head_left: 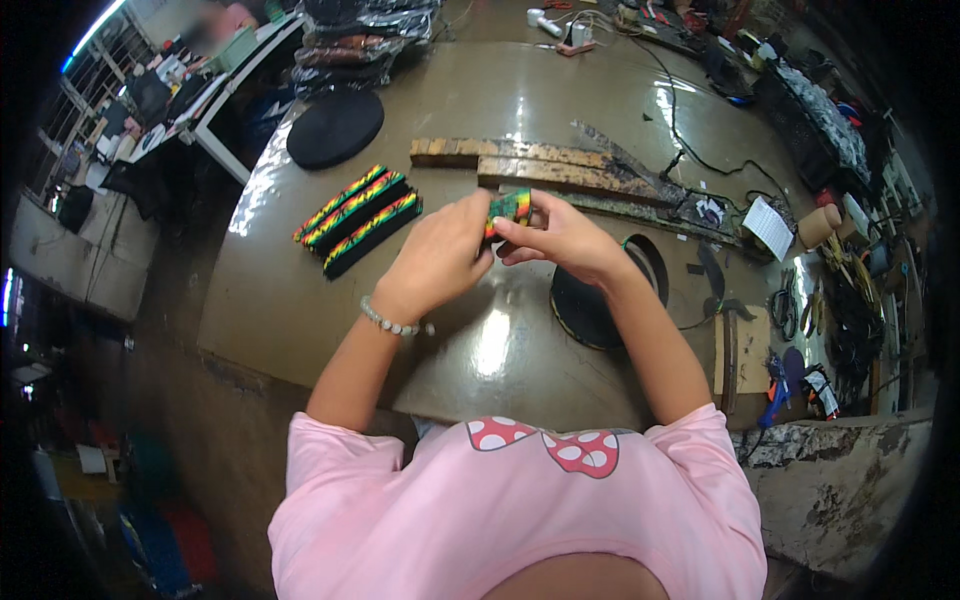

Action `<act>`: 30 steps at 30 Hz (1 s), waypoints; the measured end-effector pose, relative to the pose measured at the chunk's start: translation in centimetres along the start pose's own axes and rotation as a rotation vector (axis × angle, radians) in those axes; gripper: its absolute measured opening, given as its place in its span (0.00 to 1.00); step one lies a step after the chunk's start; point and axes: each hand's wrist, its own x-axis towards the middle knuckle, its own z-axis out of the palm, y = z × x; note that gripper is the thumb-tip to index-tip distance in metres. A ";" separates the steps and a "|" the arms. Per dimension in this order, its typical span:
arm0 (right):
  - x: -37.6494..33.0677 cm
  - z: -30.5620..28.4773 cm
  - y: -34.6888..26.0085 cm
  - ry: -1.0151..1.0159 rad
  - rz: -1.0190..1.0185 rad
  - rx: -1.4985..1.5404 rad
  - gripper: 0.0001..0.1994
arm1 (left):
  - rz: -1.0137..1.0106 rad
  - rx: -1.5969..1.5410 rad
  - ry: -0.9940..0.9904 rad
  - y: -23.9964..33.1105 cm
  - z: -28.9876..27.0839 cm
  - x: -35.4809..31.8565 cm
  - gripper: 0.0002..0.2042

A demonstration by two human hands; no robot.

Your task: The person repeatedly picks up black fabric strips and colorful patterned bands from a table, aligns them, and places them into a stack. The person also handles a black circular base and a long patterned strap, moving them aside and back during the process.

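Glossy brown bench (pixel 470 105) spreads beneath a small red, yellow and green patterned fabric piece (pixel 514 207) between the left hand (pixel 440 247), whose fingers' state I cannot tell, and right hand (pixel 568 240), fingers pinching it; a slack pinch could drop it.

It's a workshop here, by every sign, and a busy one; a broad, shiny worktable (pixel 450 90) fills the middle, worn along its front edge; scuffed wooden bars (pixel 560 175) lie across it, with patterned strips (pixel 355 215) laid side by side and a black disc (pixel 336 130) just beyond; over at the far edge, a plastic-wrapped stack (pixel 360 40); dark cable (pixel 672 100) snakes along the right, where a blue-handled tool (pixel 775 390) lies among the clutter; and look left, a second cluttered table (pixel 215 145) under a tube light (pixel 95 35)!
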 end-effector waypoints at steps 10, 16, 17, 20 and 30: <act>0.3 1.4 7.6 0.073 0.140 -0.601 0.21 | -0.130 0.139 -0.061 -3.9 2.5 -10.0 0.19; -0.4 3.4 7.9 0.082 -0.172 -1.159 0.30 | -0.166 0.197 0.013 -4.5 2.4 -12.7 0.22; -0.5 3.8 8.0 0.116 -0.307 -1.242 0.33 | -0.148 0.235 0.030 -4.5 2.4 -12.7 0.24; -0.5 5.2 8.8 0.128 -0.446 -1.497 0.40 | -0.168 0.200 0.048 -4.3 2.6 -12.3 0.26; 0.3 4.6 10.4 -0.056 -0.354 -1.463 0.28 | -0.437 -0.208 0.030 -5.4 1.2 -13.4 0.27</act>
